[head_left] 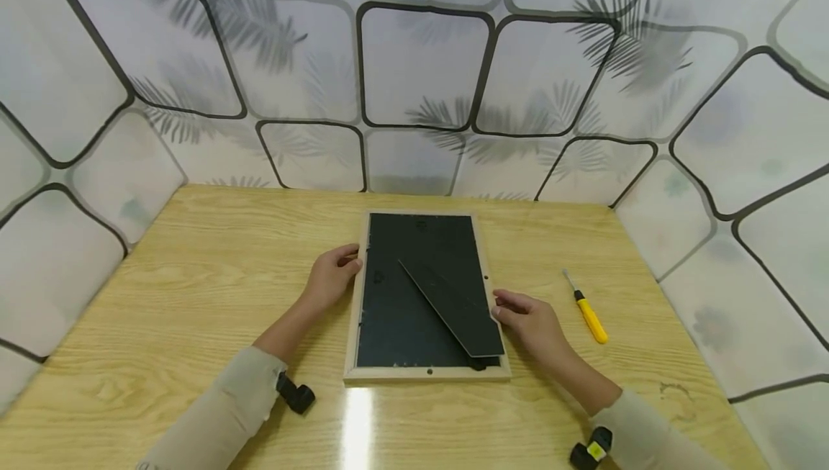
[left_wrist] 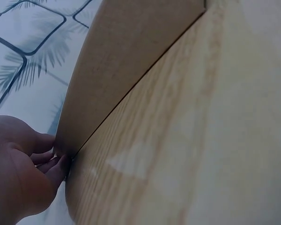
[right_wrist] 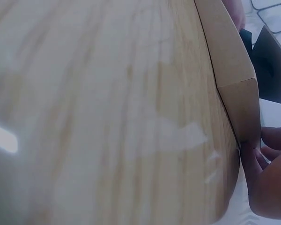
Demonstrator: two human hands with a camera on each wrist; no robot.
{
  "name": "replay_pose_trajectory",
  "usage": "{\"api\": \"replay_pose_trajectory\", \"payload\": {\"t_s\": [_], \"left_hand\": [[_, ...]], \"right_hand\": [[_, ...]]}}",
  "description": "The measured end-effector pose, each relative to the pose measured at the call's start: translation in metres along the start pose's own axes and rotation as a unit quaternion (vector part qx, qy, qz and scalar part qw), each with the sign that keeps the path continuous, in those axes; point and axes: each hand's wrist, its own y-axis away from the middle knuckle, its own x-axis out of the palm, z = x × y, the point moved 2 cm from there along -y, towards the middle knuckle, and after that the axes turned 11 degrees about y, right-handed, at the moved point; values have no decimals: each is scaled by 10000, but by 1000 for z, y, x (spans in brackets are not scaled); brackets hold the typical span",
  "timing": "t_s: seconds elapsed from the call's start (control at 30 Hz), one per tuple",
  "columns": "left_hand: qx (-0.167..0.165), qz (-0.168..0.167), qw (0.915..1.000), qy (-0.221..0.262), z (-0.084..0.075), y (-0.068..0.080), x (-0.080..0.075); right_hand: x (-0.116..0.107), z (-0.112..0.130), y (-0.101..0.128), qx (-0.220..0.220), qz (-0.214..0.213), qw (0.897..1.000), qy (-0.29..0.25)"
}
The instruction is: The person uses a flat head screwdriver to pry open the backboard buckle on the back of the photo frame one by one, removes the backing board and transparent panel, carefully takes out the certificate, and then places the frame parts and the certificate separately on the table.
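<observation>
Frame (head_left: 427, 375) with black backing (head_left: 395, 319), face down at the middle of the desk (head_left: 259, 254), lengthwise before the person. The stand (head_left: 463, 312) slants across the backing, raised from it; its wide end lies toward the near right corner and overlaps the rim. The left hand (head_left: 329, 279) grasps the frame's left edge between thumb and fingers, toward the far end. The right hand (head_left: 532, 322) grasps the right edge likewise, nearer the person and just beside the stand. To the right, apart from the frame, lies a screwdriver (head_left: 589, 317) with a yellow handle, its tip pointing away from the person. A patterned backdrop (head_left: 421, 67) surrounds the desk's far and lateral sides.
</observation>
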Motion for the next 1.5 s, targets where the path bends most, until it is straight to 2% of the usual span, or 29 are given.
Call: {"api": "replay_pose_trajectory", "payload": {"t_s": [0.1, 0.27, 0.37, 0.5, 0.7, 0.87, 1.1, 1.23, 1.5], "left_hand": [[81, 107, 9999, -105, -1, 5, -2], [115, 418, 9983, -380, -2, 22, -4], [113, 605, 9973, -397, -2, 32, -4], [154, 752, 9967, -248, -2, 38, -3], [114, 825, 9964, -127, 0, 41, -5], [102, 802, 9967, -90, 0, 41, -6], [31, 779, 9969, -62, 3, 39, -6], [-33, 745, 9972, -77, 4, 39, -6], [-19, 715, 9974, -96, 4, 40, -8]], "right_hand": [[1, 0, -1, 1, -39, 10000, 26], [-2, 1, 1, -33, -33, 9999, 151], [-14, -1, 3, -53, -122, 9994, 324], [-42, -7, 4, -24, -327, 9978, 572], [-78, -22, 10, 37, -460, 9952, 861], [-93, -33, 16, 149, -694, 9900, 1220], [-104, -50, 24, 183, -1058, 9743, 1981], [-108, -62, 27, 168, -1111, 9665, 2310], [-111, -68, 32, 303, -939, 9656, 2406]]}}
